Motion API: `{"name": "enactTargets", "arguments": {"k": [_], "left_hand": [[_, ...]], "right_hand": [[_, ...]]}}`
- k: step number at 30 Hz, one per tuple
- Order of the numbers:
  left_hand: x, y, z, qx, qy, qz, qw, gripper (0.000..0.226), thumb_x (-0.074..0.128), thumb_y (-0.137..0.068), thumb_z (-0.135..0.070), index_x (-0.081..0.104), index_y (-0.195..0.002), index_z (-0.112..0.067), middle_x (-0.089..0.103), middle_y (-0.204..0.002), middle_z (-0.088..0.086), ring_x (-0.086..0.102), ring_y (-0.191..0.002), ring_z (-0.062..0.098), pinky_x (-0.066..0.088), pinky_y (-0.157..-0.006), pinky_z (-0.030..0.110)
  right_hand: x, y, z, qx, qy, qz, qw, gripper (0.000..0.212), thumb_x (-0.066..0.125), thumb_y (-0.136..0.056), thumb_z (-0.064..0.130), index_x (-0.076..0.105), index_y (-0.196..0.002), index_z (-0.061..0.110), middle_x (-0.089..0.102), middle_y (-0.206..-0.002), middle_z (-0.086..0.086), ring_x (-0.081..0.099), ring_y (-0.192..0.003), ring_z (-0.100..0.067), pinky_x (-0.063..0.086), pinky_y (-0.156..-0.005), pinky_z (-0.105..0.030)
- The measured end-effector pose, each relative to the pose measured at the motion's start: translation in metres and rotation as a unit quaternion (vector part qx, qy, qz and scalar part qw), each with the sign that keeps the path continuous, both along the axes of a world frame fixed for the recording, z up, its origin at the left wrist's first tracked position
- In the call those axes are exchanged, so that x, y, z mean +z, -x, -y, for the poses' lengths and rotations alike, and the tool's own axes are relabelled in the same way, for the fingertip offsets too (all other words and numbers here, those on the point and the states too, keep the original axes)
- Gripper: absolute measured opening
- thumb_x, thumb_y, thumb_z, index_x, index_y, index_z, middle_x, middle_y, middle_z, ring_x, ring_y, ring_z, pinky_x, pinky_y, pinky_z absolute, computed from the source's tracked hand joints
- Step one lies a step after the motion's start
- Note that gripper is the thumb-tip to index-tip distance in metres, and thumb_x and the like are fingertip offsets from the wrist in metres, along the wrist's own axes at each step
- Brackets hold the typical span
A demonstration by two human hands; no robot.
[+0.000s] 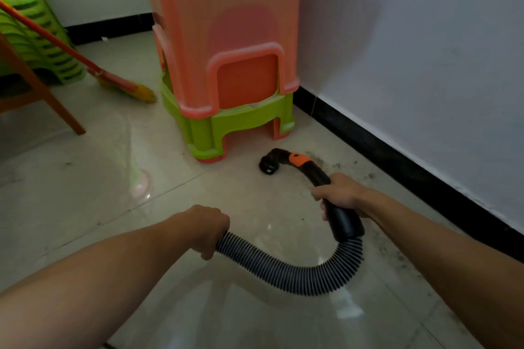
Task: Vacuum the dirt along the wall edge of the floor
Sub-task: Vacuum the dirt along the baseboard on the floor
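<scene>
Near the black skirting (397, 156), the vacuum nozzle (268, 166) is down at the floor (85, 207), just out from dirt (365, 173) scattered along the skirting's foot. Right hand (338, 195) fingers grasp the black wand (344, 221); left hand (211, 228) fingers clench the ribbed hose (297, 278), farther from the skirting.

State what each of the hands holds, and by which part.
The right hand grips the black handle of the hose; the left hand grips the ribbed hose itself, further back.
</scene>
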State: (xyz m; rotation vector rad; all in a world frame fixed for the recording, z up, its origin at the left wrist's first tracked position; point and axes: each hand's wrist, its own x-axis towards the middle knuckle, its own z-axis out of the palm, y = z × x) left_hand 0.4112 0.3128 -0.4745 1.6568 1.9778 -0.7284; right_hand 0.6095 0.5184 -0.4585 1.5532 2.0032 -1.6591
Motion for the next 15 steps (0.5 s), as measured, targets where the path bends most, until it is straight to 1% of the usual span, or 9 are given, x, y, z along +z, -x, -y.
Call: {"name": "enactTargets", "arguments": {"k": [3,6,8,11,14,15], "left_hand": [[0.006,0.001,-0.006,0.003,-0.008,-0.014,1.000,0.041,0.078,-0.071,-0.025,0.059,-0.107,-0.020,0.061,-0.099,0.002,0.061,-0.091,0.020,0.047,-0.072,0.030],[0.011,0.002,-0.013,0.024,-0.026,-0.011,0.999,0.041,0.075,-0.074,-0.027,0.056,-0.110,-0.020,0.057,-0.098,0.001,0.060,-0.092,0.020,0.045,-0.072,0.030],[0.012,0.000,-0.016,0.027,-0.036,-0.011,0.999,0.042,0.074,-0.075,-0.027,0.055,-0.111,-0.019,0.058,-0.100,0.002,0.060,-0.095,0.021,0.046,-0.073,0.030],[0.012,-0.001,-0.018,0.033,-0.046,-0.012,0.998,0.043,0.074,-0.075,-0.029,0.054,-0.111,-0.019,0.059,-0.104,0.003,0.060,-0.095,0.021,0.045,-0.072,0.030],[0.011,0.001,-0.016,0.043,-0.046,-0.004,0.998,0.042,0.074,-0.074,-0.029,0.054,-0.110,-0.020,0.056,-0.099,0.001,0.059,-0.093,0.020,0.046,-0.072,0.030],[0.010,0.001,-0.015,0.043,-0.045,-0.002,0.998,0.041,0.074,-0.074,-0.029,0.055,-0.109,-0.021,0.055,-0.096,0.000,0.058,-0.091,0.019,0.046,-0.072,0.030]], "right_hand": [[-0.004,-0.010,-0.014,-0.080,-0.029,-0.020,0.996,0.034,0.065,-0.089,0.009,0.048,-0.115,-0.005,0.062,-0.072,-0.018,0.062,-0.054,-0.027,0.057,-0.053,-0.036],[-0.003,-0.019,-0.036,-0.141,-0.047,-0.051,0.988,0.034,0.064,-0.090,0.009,0.048,-0.116,-0.005,0.061,-0.074,-0.018,0.062,-0.056,-0.028,0.059,-0.060,-0.042],[0.000,-0.020,-0.046,-0.163,-0.048,-0.062,0.984,0.033,0.063,-0.091,0.008,0.048,-0.117,-0.004,0.059,-0.073,-0.018,0.060,-0.055,-0.028,0.057,-0.055,-0.038],[-0.004,-0.020,-0.060,-0.202,-0.029,-0.067,0.977,0.033,0.063,-0.090,0.007,0.049,-0.118,-0.004,0.058,-0.073,-0.018,0.060,-0.055,-0.029,0.055,-0.054,-0.036],[-0.009,-0.019,-0.060,-0.196,-0.005,-0.045,0.980,0.030,0.063,-0.090,0.007,0.048,-0.114,-0.004,0.060,-0.076,-0.019,0.061,-0.059,-0.030,0.058,-0.060,-0.041],[-0.011,-0.018,-0.057,-0.179,-0.007,-0.033,0.983,0.031,0.063,-0.090,0.007,0.048,-0.115,-0.004,0.061,-0.077,-0.019,0.062,-0.059,-0.030,0.058,-0.059,-0.040]]}}
